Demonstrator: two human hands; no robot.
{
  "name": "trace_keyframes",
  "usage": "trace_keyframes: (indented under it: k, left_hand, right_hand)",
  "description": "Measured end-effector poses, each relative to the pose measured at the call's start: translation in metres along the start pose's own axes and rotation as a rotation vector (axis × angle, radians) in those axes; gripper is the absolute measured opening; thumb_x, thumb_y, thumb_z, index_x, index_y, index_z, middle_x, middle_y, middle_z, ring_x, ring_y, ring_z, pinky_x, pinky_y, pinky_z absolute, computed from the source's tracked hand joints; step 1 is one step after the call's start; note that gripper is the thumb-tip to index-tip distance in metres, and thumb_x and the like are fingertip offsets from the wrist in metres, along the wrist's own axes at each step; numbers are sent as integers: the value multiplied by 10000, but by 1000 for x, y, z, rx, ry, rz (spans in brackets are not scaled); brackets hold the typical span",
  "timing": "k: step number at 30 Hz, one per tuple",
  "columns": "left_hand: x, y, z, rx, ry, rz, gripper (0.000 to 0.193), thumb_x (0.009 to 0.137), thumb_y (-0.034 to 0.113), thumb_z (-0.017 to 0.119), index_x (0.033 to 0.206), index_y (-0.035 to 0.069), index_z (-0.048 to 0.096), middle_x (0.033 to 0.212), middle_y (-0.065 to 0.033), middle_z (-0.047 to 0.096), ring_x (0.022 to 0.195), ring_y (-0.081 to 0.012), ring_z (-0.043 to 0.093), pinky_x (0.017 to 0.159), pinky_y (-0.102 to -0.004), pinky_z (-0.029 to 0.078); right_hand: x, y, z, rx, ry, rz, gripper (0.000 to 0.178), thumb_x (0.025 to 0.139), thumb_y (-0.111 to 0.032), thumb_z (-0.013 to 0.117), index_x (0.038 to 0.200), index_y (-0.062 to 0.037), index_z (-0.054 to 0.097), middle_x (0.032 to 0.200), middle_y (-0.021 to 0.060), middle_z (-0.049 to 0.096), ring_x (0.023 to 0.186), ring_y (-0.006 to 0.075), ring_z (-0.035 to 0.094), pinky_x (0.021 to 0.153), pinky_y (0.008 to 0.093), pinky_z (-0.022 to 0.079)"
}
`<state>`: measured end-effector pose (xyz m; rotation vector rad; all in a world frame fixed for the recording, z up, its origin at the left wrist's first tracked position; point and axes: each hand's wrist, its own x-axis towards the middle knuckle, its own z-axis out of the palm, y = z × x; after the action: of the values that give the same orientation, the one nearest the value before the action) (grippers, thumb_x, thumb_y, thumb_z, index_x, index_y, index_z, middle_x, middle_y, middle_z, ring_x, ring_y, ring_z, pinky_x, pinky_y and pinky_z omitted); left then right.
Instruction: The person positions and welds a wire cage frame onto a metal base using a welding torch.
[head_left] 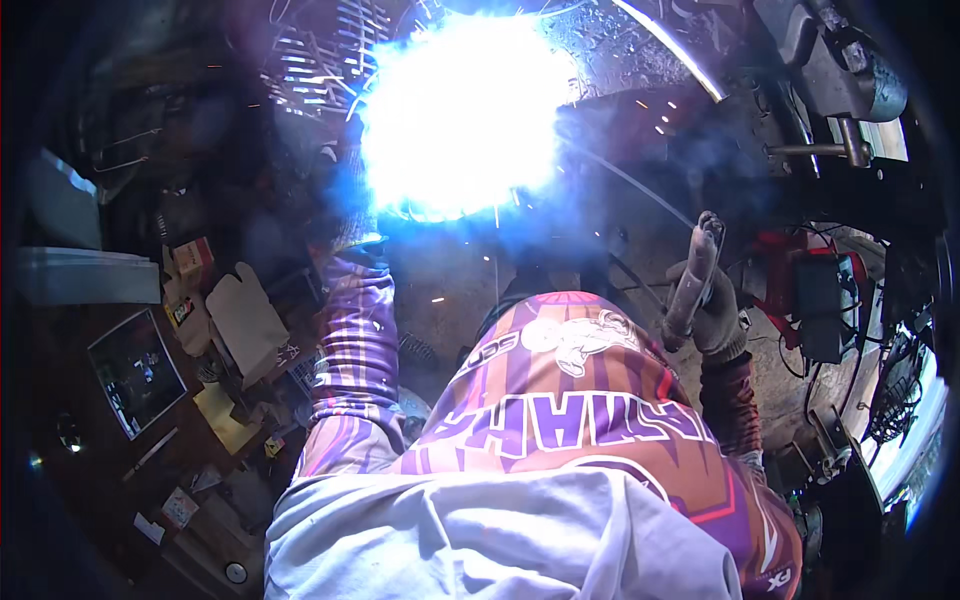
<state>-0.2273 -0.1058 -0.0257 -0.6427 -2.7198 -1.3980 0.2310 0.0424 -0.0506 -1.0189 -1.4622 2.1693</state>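
My gloved right hand (716,318) is closed around the handle of a welding electrode holder (702,262). A thin welding rod (640,186) runs from its jaws up and left into a blinding white-blue welding arc (462,118). Sparks fly on both sides of the glare. My left arm, in a purple patterned sleeve, reaches up to the arc's left edge. Only the lower part of my left hand (358,215) shows there, seemingly gloved; its fingers are lost in the glare. The spot being welded is hidden too.
A curved bright metal strip (680,48) and a dark metal surface lie beyond the arc. At right stand a bench vise (850,75) and a red-and-black machine (820,295). Open cardboard boxes (245,320) and a dark framed panel (137,372) are at left.
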Motion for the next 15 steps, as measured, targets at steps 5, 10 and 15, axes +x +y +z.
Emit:
trace_keyframes:
  k: [5,10,15]
  left_hand:
    - [-3,1,2,-8,1,-5,558,853,505,741,1047,-18,718,990,-122,722,891,-236,634,820,-377,493]
    - [-3,0,4,-18,3,-6,553,856,500,740,1053,-17,718,998,-123,722,903,-235,637,826,-372,495]
    - [-3,-2,3,-22,17,0,548,858,495,740,1058,-15,718,1007,-123,722,914,-234,639,832,-367,498]
  right_hand:
    - [4,-1,0,-98,-48,-56,238,861,-141,680,1065,-32,620,809,-12,629,677,87,600,603,258,483]
    - [3,-5,-1,76,-117,116,405,942,-135,613,1321,-7,552,898,-13,619,839,68,618,732,243,507]
    - [5,1,2,-417,20,-219,369,953,-152,600,1297,-30,548,873,8,627,790,75,605,691,258,502]
